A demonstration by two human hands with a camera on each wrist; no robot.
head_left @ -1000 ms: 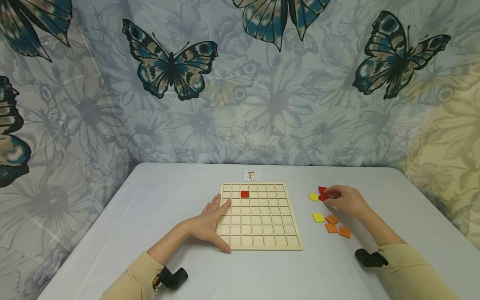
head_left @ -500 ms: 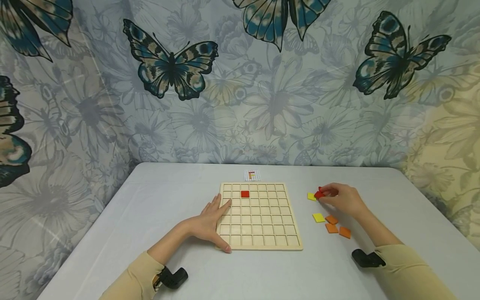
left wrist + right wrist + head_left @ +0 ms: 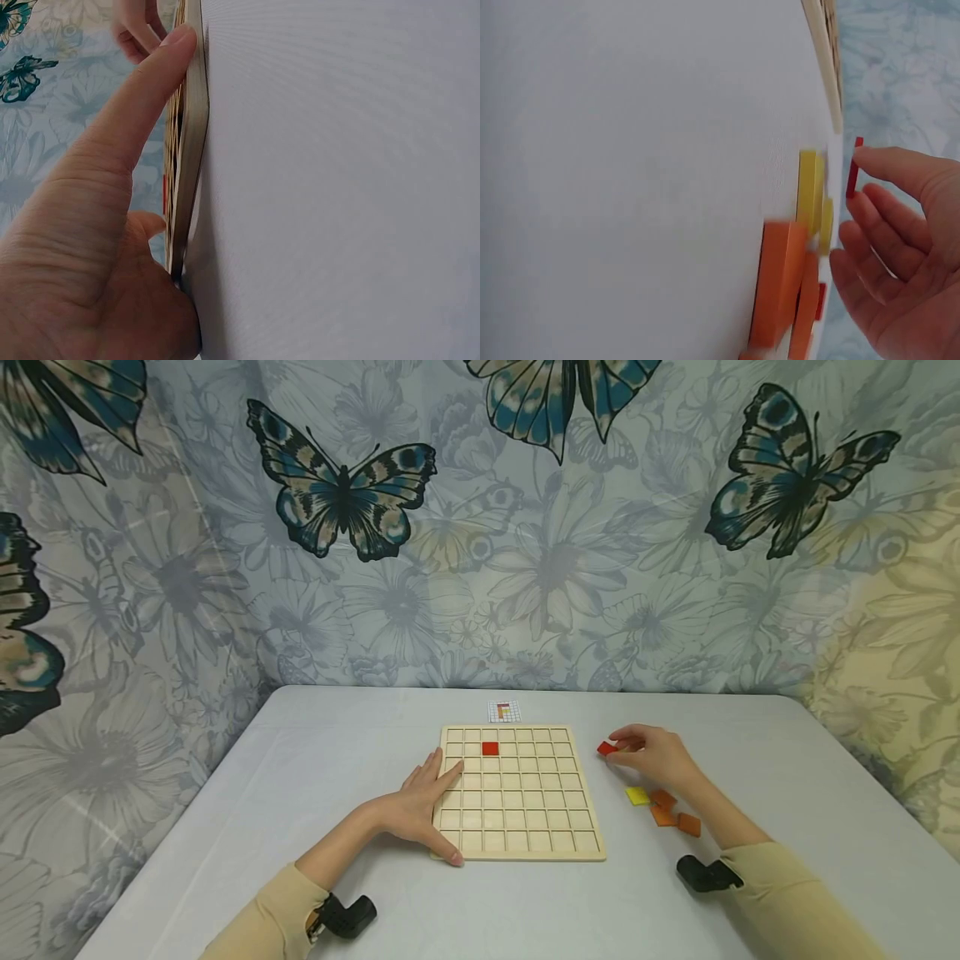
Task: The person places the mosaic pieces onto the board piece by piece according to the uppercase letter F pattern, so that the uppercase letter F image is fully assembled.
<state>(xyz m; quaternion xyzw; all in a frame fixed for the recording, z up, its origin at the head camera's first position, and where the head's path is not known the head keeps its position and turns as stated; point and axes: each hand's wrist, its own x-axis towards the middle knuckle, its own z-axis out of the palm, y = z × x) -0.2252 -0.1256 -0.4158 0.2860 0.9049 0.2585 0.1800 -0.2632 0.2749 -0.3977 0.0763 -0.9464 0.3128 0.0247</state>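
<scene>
My right hand (image 3: 656,756) pinches a red square tile (image 3: 606,748) between thumb and fingertips, just right of the wooden grid board (image 3: 525,795). In the right wrist view this red tile (image 3: 854,169) is seen edge-on, lifted off the table. My left hand (image 3: 412,808) rests spread along the board's left edge, its thumb at the near corner. The left wrist view shows that thumb (image 3: 161,71) lying against the board's rim (image 3: 193,112). Another red tile (image 3: 490,748) sits in a cell of the board's top row.
Right of the board lie a yellow tile (image 3: 637,796) and several orange tiles (image 3: 663,816). Another red tile (image 3: 821,301) lies beyond them in the right wrist view. A small printed grid card (image 3: 504,711) lies behind the board on the white table (image 3: 337,727).
My right hand has moved left toward the board with a red tile, away from the loose tiles. The left hand and board have stayed put.
</scene>
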